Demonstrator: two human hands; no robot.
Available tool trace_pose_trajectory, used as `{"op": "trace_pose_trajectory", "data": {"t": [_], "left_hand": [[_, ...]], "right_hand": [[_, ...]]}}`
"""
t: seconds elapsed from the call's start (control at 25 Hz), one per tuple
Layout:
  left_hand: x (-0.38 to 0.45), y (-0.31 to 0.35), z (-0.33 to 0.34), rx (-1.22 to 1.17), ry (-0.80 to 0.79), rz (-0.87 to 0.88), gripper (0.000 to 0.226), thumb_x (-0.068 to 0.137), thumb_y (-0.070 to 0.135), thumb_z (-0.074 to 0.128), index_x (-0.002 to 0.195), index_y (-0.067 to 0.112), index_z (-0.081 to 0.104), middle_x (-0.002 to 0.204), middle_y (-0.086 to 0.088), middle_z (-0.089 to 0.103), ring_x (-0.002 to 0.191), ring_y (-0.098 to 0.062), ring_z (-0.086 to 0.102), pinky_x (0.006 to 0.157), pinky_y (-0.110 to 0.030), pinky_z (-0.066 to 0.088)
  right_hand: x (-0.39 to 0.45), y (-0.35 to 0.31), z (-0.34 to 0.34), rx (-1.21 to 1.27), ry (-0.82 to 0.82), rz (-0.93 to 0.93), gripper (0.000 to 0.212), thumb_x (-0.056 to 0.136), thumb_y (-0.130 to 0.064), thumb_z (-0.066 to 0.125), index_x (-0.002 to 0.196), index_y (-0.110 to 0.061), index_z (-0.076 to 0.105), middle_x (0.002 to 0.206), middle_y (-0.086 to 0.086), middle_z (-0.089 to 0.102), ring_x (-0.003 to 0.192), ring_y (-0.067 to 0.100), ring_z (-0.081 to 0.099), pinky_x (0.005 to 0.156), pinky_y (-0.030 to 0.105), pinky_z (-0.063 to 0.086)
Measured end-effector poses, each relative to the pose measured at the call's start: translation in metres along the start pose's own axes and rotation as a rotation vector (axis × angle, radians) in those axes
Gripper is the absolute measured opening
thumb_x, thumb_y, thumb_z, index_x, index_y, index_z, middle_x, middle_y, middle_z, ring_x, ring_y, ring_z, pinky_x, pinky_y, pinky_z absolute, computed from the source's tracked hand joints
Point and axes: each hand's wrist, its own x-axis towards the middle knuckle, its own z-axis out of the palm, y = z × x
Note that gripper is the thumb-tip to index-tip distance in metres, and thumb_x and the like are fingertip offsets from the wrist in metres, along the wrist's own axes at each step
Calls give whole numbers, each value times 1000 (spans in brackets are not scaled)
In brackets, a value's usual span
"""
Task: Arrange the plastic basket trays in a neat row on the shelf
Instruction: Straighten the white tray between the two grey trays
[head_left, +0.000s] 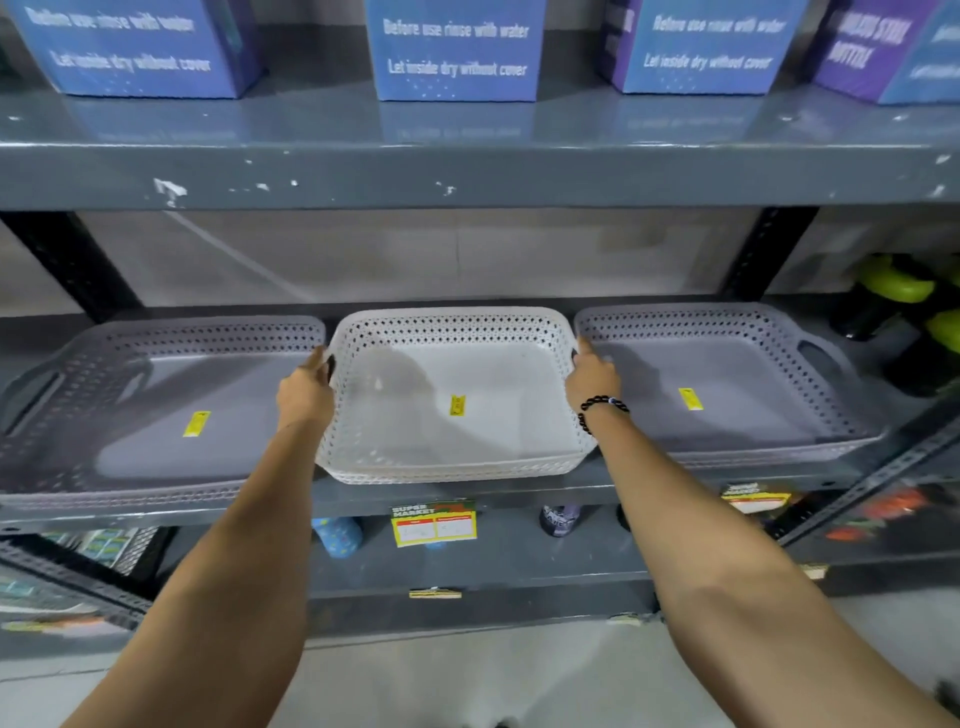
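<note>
head view: both hands (306, 387) (592, 379) grasp white tray (457, 374) between grey trays (156, 395) on grey shelf (467, 491).

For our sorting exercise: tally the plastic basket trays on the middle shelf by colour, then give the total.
White basket tray, held at its sides by the left hand and the right hand: 1
Grey basket trays, one at the left and one at the right: 2
Total: 3
</note>
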Motion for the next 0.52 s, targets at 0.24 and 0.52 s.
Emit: {"op": "trace_pose_trajectory", "data": {"t": [0.24, 0.52], "left_hand": [[1, 1, 2, -6, 12, -19, 43, 103, 14, 28, 143, 22, 40, 131, -30, 53, 92, -42, 57, 70, -40, 43], [-2, 2, 1, -12, 17, -27, 42, 102, 17, 29, 143, 22, 41, 125, -30, 58, 101, -46, 59, 83, -49, 50]], "right_hand": [[2, -4, 2, 1, 4, 5, 63, 92, 4, 34, 150, -15, 20, 122, 25, 61, 111, 40, 59, 90, 42, 51], [1, -1, 1, -11, -3, -11, 62, 92, 4, 35, 150, -14, 20, 121, 23, 62, 109, 38, 59, 85, 38, 51]]}}
